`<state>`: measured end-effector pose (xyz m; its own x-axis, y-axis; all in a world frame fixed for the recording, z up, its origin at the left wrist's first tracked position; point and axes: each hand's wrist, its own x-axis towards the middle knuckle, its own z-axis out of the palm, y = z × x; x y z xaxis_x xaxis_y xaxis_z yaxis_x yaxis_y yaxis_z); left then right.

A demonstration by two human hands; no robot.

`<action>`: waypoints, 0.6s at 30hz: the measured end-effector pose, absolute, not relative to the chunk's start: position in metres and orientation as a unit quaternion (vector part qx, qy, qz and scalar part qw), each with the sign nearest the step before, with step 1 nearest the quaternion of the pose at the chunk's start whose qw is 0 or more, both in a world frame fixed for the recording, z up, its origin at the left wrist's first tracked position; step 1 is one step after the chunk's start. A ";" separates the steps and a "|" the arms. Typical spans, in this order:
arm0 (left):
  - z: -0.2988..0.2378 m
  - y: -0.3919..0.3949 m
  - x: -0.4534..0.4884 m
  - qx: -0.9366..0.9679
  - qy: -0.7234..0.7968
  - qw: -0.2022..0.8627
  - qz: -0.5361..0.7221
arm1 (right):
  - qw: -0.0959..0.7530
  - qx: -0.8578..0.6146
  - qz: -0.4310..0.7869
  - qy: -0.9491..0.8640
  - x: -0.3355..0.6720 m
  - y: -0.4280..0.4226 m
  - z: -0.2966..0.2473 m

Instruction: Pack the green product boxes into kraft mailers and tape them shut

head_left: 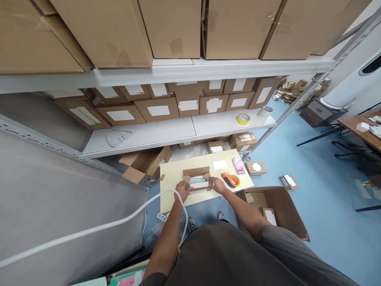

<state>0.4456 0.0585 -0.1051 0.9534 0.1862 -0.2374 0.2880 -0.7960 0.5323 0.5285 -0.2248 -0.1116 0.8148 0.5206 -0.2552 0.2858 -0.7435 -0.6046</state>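
Note:
A small open cardboard box (196,173) lies on a pale yellow table (172,198), with a light teal item inside it. My left hand (182,189) rests on the box's left end, fingers curled against a side flap. My right hand (216,184) presses on the right end flap, fingers bent over it. An orange tape dispenser (230,180) lies just right of my right hand. A white label sheet (219,164) and a pink blurred item (238,166) lie farther back on the table.
Metal shelves (166,133) with many labelled cartons stand behind the table; tape rolls (243,118) sit on the shelf. An open carton (276,206) with small boxes stands on the blue floor at right. A white cable (119,222) runs across at left.

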 end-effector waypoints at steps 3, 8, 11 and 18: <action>-0.095 0.054 0.469 0.949 0.159 0.263 -0.075 | 0.254 -0.935 0.152 -0.194 0.537 -0.212 -0.117; -0.081 0.057 0.499 0.967 0.064 0.216 -0.120 | 0.186 -0.931 0.169 -0.266 0.572 -0.198 -0.111; -0.083 0.059 0.498 0.972 0.055 0.202 -0.106 | 0.168 -0.924 0.162 -0.301 0.580 -0.199 -0.109; -0.108 0.056 0.473 0.944 0.131 0.287 -0.099 | 0.153 -0.918 0.156 -0.332 0.540 -0.220 -0.132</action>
